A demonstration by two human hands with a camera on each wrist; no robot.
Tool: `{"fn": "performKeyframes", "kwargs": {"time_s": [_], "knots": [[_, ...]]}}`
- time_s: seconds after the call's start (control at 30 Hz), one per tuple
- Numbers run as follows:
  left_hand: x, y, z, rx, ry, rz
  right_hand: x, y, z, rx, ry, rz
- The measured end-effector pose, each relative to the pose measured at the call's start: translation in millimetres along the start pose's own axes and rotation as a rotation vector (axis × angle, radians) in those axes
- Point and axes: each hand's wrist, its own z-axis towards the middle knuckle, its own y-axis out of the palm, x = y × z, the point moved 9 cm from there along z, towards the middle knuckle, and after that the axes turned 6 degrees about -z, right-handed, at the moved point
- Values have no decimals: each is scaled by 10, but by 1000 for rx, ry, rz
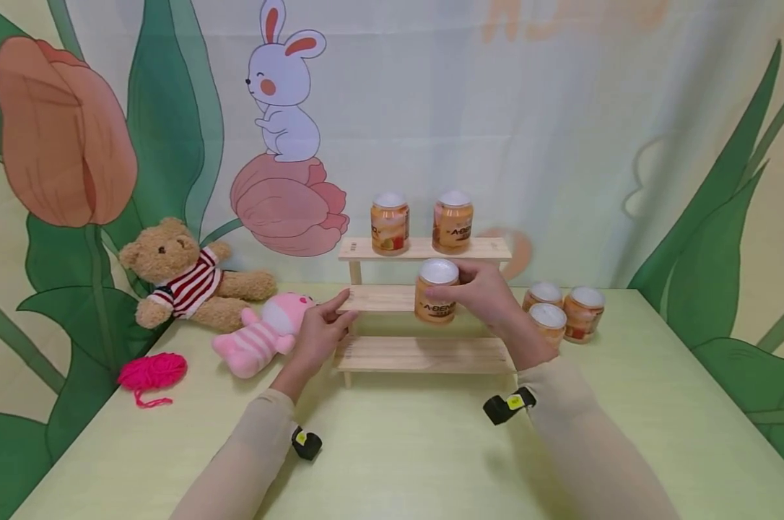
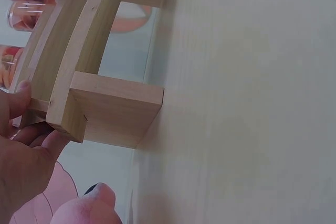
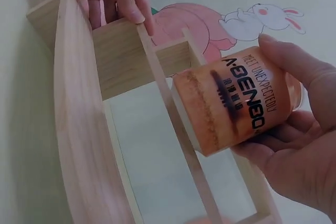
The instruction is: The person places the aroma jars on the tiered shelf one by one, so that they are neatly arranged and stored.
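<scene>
The person's right hand grips an orange jar with a white lid between thumb and fingers, at the middle tier of a wooden rack; whether it touches the tier is unclear. The left hand pinches that tier's near end. Two similar jars stand on the top tier, beyond the right hand, and three more on the counter to its right. A pink plush toy lies just left of the left hand.
</scene>
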Motion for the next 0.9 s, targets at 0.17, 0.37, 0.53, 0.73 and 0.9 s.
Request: {"fn": "performKeyframes", "kwargs": {"time_s": [0.17,0.37,0.53,0.73,0.9], "knots": [[14,22,1,3,-3,-2,23,139,166,14,36,18],[16,27,5,11,10,-3,61,336,331,30,91,64],[0,54,3,-10,5,-27,88,402,377,54,133,71],[33,45,-1,5,17,-24,94,461,439,18,123,69],[31,24,-2,12,13,-21,106,492,496,35,109,72]]}}
